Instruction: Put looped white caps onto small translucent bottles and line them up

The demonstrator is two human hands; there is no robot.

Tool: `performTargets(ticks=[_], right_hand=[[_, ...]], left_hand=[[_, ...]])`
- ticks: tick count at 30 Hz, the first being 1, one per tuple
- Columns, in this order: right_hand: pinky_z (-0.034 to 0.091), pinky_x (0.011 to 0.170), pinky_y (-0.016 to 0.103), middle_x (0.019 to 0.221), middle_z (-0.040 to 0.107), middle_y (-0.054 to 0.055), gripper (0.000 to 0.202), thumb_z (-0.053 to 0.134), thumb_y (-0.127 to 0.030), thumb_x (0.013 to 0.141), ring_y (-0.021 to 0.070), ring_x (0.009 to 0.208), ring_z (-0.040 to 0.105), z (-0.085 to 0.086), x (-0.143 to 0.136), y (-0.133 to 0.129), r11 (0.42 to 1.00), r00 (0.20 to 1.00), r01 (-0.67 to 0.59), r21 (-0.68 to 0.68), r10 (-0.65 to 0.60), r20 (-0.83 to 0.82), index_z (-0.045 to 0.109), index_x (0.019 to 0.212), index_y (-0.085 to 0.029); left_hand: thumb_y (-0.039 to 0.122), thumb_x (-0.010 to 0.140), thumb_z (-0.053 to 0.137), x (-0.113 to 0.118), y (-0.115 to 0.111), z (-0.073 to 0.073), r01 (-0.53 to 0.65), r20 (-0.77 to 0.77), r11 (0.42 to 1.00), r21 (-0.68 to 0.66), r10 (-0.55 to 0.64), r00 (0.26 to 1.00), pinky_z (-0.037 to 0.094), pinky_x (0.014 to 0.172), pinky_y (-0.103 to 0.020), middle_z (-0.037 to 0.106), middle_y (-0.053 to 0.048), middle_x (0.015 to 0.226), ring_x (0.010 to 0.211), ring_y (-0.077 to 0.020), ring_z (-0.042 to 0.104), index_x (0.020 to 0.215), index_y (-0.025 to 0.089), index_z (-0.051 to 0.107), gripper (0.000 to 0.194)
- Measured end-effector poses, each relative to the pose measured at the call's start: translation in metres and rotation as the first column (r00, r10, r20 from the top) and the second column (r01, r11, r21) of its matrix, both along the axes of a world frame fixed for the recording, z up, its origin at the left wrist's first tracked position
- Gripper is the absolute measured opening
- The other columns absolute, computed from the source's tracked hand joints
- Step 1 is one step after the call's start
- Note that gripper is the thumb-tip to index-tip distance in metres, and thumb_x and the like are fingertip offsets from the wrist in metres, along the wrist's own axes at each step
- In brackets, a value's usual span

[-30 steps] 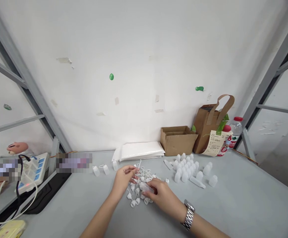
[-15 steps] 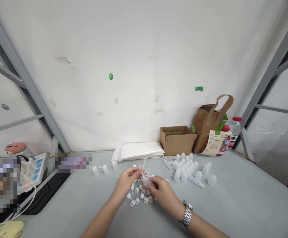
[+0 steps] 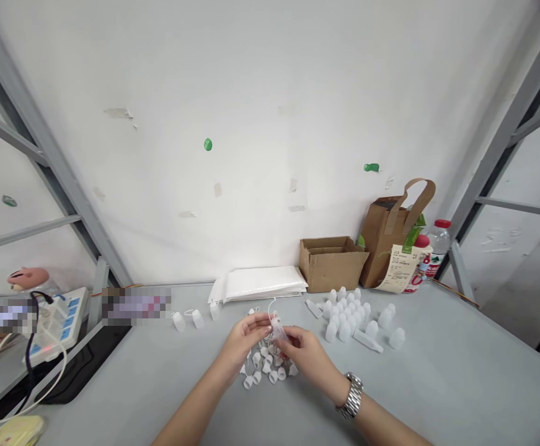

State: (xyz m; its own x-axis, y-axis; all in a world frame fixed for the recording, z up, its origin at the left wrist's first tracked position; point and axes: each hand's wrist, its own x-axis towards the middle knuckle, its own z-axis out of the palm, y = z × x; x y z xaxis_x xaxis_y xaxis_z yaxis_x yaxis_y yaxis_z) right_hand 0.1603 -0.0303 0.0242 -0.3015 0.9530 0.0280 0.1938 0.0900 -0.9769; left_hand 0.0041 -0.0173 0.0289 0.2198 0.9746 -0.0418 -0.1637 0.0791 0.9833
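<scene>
1. Grey, flat counter (image 3: 437, 390) under both hands.
2. Bare right hand (image 3: 303, 349), nearer its lower body, pinches a translucent white plastic bottle (image 3: 279, 331); left hand (image 3: 245, 334) curls at its top, grip unclear.
3. Bottle, between hands: long axis slanting, top leaning left.

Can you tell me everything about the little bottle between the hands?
The little bottle looks like cloudy, see-through plastic. It's tilted, top leaning toward the left hand, above small white caps. The right hand grips its body; the left hand is at its top. A thin white strand rises there, perhaps attached.
</scene>
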Motion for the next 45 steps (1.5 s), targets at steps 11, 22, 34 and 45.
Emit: performTargets(ticks=[11,22,34,45], right_hand=[[0.037,0.060,0.023,0.068,0.051,-0.001,0.009,0.057,-0.024,0.076,0.0129,0.062,0.046,0.002,0.002,-0.005,0.955,0.940,0.115,0.273,-0.193,0.281,0.063,0.075,-0.018],[0.037,0.059,0.023,0.069,0.052,-0.001,0.011,0.055,-0.024,0.077,0.0124,0.061,0.046,-0.001,0.000,-0.006,0.964,0.944,0.091,0.248,-0.163,0.288,0.064,0.080,-0.018],[0.037,0.059,0.024,0.071,0.054,0.000,0.014,0.054,-0.028,0.078,0.0131,0.061,0.047,-0.001,0.003,-0.003,0.956,0.928,0.151,0.253,-0.225,0.296,0.062,0.077,-0.017],[0.035,0.057,0.023,0.068,0.053,-0.001,0.013,0.056,-0.028,0.077,0.0122,0.059,0.046,-0.004,0.000,-0.006,0.965,0.927,0.098,0.242,-0.177,0.330,0.061,0.071,-0.017]], left_hand=[[0.034,0.068,0.065,0.002,-0.007,0.012,0.039,0.012,0.998,0.040,-0.039,0.999,0.040,0.091,-0.033,0.065,-0.010,0.107,0.104,-0.0247,0.055,0.095,0.017,0.066,0.032],[0.044,0.070,0.060,0.004,-0.003,0.003,-0.035,-0.033,0.999,-0.013,0.035,0.999,0.043,0.085,-0.031,0.068,-0.009,0.097,0.095,-0.0222,0.059,0.095,0.016,0.065,0.038],[0.049,0.060,0.064,-0.007,0.010,-0.003,-0.231,-0.234,0.973,0.004,0.226,0.946,0.043,0.062,-0.027,0.067,-0.004,0.075,0.071,-0.0184,0.061,0.074,0.016,0.062,0.035],[0.042,0.058,0.069,-0.001,0.003,-0.001,-0.157,-0.131,0.987,-0.034,0.151,0.980,0.044,0.063,-0.025,0.060,0.000,0.067,0.070,-0.0159,0.058,0.068,0.017,0.057,0.030]])
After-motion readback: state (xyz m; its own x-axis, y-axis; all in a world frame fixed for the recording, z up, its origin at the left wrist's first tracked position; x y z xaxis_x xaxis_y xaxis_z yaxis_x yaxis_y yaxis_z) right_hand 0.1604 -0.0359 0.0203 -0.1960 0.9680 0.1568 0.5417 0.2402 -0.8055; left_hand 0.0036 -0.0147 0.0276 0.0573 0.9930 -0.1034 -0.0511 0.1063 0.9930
